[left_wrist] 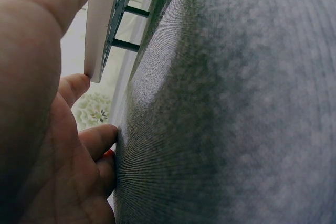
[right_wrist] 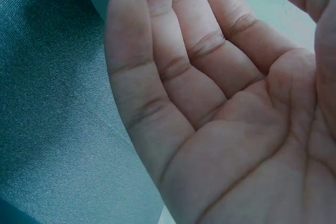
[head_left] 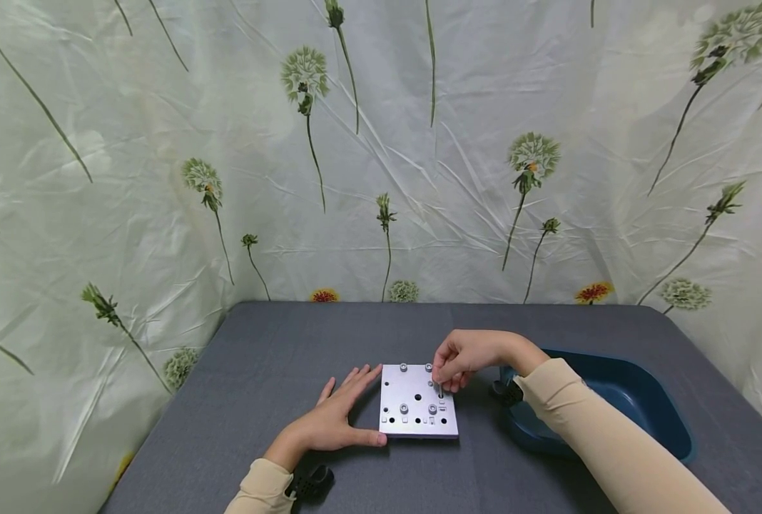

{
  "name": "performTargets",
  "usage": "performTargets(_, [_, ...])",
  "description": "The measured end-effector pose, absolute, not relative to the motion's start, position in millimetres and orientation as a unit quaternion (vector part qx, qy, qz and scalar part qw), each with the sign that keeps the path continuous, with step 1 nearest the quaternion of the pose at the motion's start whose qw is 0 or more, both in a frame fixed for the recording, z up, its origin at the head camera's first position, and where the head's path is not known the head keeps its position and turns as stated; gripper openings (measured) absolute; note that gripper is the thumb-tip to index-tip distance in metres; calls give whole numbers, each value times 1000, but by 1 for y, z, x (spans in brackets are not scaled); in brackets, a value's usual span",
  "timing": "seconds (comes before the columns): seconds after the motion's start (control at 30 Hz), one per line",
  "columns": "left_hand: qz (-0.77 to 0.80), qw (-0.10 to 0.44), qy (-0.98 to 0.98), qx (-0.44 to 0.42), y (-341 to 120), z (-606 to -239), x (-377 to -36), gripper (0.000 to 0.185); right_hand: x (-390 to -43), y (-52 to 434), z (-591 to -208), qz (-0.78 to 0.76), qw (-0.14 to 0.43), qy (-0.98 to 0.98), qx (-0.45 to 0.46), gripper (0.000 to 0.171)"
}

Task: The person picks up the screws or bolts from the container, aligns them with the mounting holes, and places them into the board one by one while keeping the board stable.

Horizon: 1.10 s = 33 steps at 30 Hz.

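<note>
Pinching a pin [head_left: 441, 392], seemingly — right fingers [head_left: 447, 370] over the plate [head_left: 397, 392]; left fingers [head_left: 365, 380], outstretched, touching it.

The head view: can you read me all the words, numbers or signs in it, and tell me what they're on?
None: I can't read any words, numbers or signs.
Flat silver metal plate with round holes: any lettering would be too small to read.
Dark blue plastic tub: none seen.
Black wristband on the left wrist: too small and dark to tell.
White cloth backdrop: only printed flowers.

Head view forward-down, wrist views (close)
</note>
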State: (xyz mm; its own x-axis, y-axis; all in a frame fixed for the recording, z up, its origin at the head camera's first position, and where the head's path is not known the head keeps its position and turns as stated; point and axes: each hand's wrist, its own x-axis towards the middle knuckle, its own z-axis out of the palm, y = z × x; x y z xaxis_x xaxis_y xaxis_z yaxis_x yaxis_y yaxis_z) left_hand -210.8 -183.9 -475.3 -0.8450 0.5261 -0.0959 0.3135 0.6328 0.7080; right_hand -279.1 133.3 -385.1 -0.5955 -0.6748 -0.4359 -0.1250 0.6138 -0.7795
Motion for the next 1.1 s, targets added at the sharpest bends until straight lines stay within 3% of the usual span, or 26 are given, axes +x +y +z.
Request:
performTargets(0.6, [360,150,890,237,-185,-474,-212,112,-277,146,-376,-358,368,825,-235,16])
performTargets(1.1, [377,143,882,242,-185,-476,-210,113,-271,196,-364,-382,352,825,-221,22])
